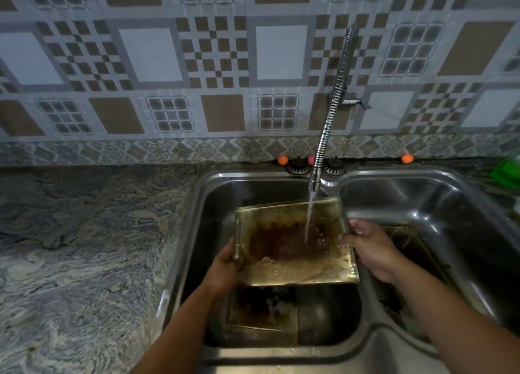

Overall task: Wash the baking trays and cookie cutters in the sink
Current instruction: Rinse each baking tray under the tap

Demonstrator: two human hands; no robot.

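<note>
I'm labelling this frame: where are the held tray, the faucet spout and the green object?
Tray [292,250], head view, stained base.
Faucet spout [314,182], head view, nozzle end.
Green object [506,171], head view, its visible middle.

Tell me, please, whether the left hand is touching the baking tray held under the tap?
Touching. The head view shows the left hand gripping the left edge of the baking tray, fingers wrapped beneath it.

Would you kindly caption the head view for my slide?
Both hands, left and right, hold a stained tray under the running tap over the sink.
</note>
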